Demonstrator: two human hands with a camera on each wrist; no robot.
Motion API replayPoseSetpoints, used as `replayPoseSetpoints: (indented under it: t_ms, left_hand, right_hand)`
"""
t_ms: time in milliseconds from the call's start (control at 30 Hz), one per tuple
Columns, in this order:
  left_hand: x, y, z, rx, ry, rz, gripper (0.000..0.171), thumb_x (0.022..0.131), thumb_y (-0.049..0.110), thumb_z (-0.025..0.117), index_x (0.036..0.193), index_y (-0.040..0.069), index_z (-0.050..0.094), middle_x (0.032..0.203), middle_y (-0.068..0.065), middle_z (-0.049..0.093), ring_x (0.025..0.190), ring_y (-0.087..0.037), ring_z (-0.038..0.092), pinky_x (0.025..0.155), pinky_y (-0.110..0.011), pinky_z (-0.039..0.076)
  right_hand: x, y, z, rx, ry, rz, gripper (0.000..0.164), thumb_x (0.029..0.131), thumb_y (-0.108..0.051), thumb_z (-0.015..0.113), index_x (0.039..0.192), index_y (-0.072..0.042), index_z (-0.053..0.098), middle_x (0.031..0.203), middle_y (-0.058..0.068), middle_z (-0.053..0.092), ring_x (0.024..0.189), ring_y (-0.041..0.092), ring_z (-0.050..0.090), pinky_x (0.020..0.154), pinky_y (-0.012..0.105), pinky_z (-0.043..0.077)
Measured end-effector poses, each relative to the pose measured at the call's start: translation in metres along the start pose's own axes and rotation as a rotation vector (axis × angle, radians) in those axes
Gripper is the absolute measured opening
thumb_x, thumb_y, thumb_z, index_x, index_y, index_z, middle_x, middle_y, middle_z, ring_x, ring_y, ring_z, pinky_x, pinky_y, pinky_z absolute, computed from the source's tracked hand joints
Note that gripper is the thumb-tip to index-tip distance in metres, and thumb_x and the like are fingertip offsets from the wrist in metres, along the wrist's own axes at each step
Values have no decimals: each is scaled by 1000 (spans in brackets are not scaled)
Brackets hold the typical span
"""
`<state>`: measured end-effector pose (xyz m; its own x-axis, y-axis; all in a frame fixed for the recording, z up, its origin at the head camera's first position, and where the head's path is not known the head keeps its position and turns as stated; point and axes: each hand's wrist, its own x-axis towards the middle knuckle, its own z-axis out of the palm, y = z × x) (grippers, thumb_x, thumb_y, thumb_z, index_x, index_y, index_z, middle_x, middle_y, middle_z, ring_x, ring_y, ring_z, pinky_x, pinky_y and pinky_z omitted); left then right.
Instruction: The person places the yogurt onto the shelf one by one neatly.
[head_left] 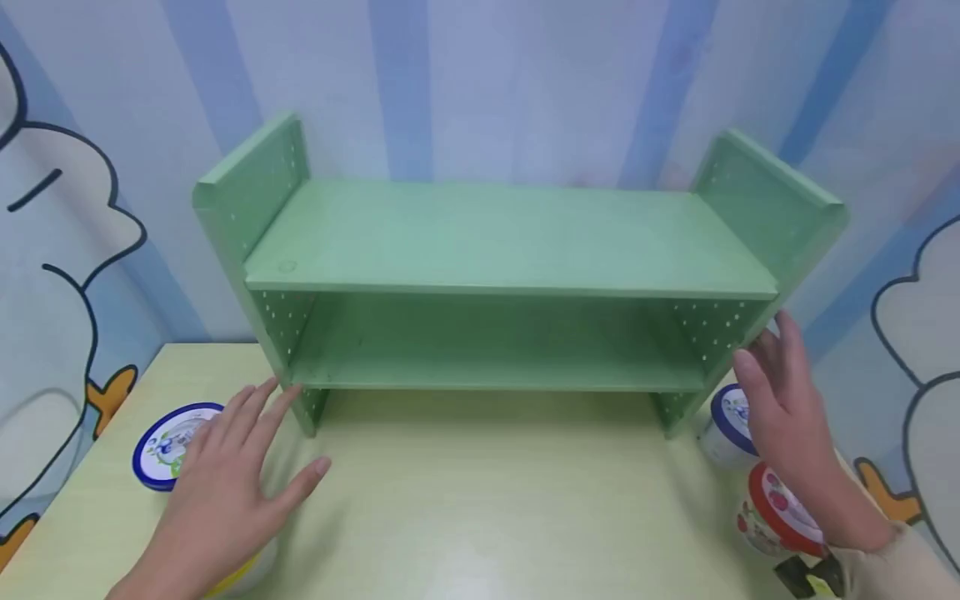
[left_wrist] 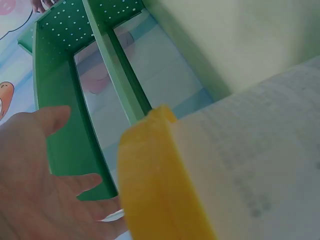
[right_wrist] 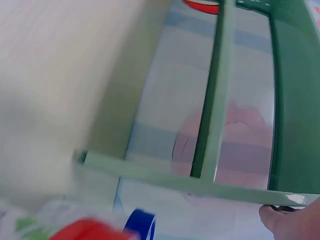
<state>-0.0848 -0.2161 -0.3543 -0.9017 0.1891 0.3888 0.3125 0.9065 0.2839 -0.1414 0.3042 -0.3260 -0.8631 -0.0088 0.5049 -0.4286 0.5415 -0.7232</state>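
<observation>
A green two-tier shelf (head_left: 510, 242) stands upright on the pale table against the wall. My left hand (head_left: 225, 492) hovers at its left side, fingers spread, holding nothing; the left wrist view shows the same hand (left_wrist: 45, 185) apart from the shelf. Under and beside this hand are a blue-lidded tub (head_left: 161, 446) and a yellow-lidded tub (head_left: 258, 571), both partly covered. By the shelf's right side panel is my right hand (head_left: 787, 408), fingers extended. In the right wrist view, its fingertips (right_wrist: 272, 217) appear to meet the panel's edge; the other fingers are hidden.
On the right of the table (head_left: 480, 500), a second blue-lidded tub (head_left: 723, 442) and a red-lidded tub (head_left: 765, 517) stand close to the shelf's foot, partly behind my right arm. A striped wall (head_left: 487, 83) with cartoon drawings rises behind and at both sides.
</observation>
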Motion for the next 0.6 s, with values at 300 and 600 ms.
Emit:
replayPoseSetpoints:
  t_ms: [300,600]
  left_hand:
    - [0,-2,-9,-194,17,-90,78,90,42,70,152,14,32,148,-17,39,132,-43,33,99,-70,25]
    - [3,3,-13,-306,-31,-135,76,93,42,66,154,17,29,151,-15,36,134,-45,31,98,-70,27]
  right_hand:
    - [27,-6,8,350,67,4,51,105,-15,42,154,-16,28,153,13,32,139,30,32,104,29,39]
    - [34,-7,6,174,136,136,45,106,-31,40,149,-17,37,142,9,44,129,29,43,104,37,41]
